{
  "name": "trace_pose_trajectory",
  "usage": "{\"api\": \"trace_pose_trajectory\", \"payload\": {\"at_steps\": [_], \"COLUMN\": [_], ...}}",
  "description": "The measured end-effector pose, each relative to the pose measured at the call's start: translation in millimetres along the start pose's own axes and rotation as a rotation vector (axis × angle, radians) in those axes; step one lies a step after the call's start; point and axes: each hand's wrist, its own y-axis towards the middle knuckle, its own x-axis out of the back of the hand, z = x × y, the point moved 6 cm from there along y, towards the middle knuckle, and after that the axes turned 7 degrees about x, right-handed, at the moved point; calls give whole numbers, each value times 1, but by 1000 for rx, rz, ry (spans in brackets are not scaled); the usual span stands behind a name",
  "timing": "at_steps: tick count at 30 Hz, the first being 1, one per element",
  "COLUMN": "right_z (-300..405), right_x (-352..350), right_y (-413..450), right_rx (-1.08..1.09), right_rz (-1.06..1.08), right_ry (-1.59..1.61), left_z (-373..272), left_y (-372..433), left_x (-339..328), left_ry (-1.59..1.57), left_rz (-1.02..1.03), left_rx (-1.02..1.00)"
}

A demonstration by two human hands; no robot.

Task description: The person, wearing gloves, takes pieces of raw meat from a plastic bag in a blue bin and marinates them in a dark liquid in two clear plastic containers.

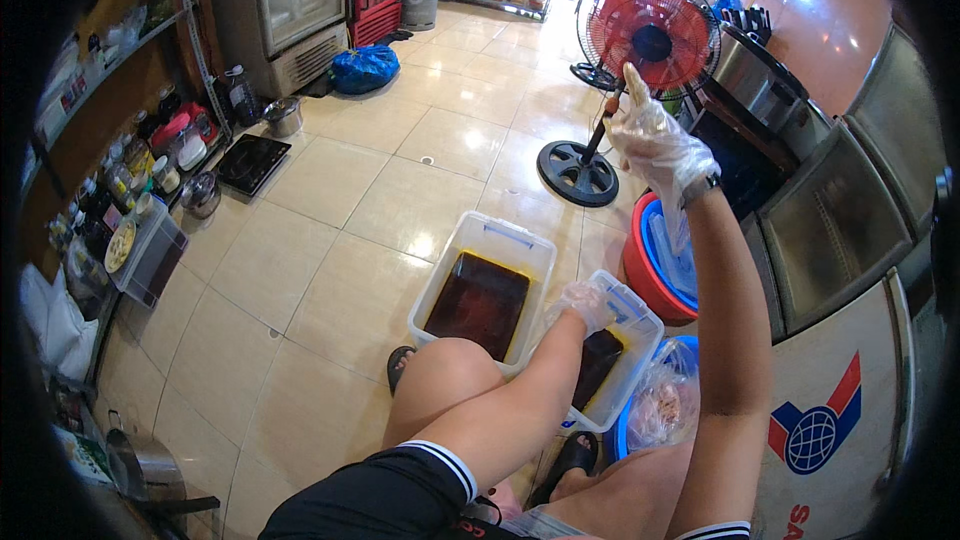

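Observation:
My left hand (581, 305), in a clear plastic glove, is at the left wall of the smaller clear plastic tub (643, 315), which holds dark brown liquid; its fingers are partly hidden. Just left of it stands a larger clear plastic tub (442, 277), also with dark liquid. My right hand (646, 136), gloved too, is raised in front of the floor fan, with one finger pointing up and the others bent; whether it holds anything small is unclear.
The red floor fan (651, 43) stands beyond the tubs. Nested red and blue basins (636, 240) and a blue tub holding a plastic bag of food (664, 405) are at the right, beside a chest freezer (832, 390). An induction cooker (253, 163) lies on the floor at left.

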Motion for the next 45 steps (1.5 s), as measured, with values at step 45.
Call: {"api": "trace_pose_trajectory", "payload": {"at_steps": [45], "right_z": [-196], "right_x": [-70], "right_y": [-365], "right_rx": [-951], "right_rz": [727], "right_ry": [48], "left_z": [-15], "left_y": [86], "left_x": [299], "left_ry": [-394], "left_rz": [-357], "left_rx": [28]}}
